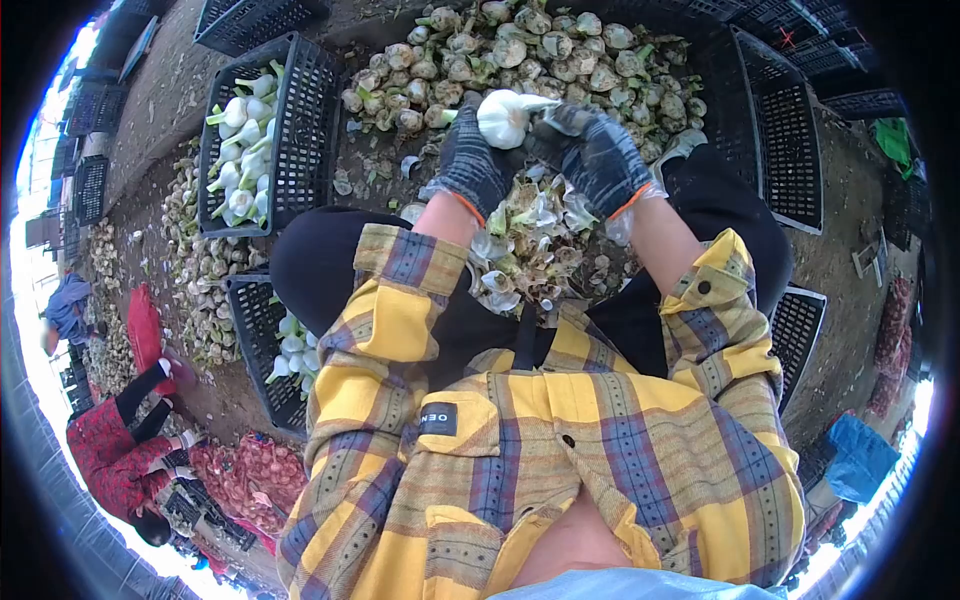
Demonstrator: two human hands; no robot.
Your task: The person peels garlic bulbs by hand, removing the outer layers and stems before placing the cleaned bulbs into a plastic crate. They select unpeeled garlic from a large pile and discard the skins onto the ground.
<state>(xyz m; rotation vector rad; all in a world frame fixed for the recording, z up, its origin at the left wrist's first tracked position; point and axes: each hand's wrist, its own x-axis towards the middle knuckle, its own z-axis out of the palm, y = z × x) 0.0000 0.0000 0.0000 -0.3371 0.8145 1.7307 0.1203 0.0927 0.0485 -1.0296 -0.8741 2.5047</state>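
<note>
We grasp a white garlic bulb (501,121) with left hand (470,160) and right hand (592,155), garlic heap (585,65) at twelve o'clock.

Dark rectangular label (438,419) on the chest pocket (470,436) of the yellow plaid shirt (640,430), bearing pale capitals. From left to right in the head view they look like O, E, N; small and possibly upside down, so exact wording uncertain.

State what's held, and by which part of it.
White garlic bulb: left hand holds its rounded body; right hand is at its stem end, grip unclear.
</note>
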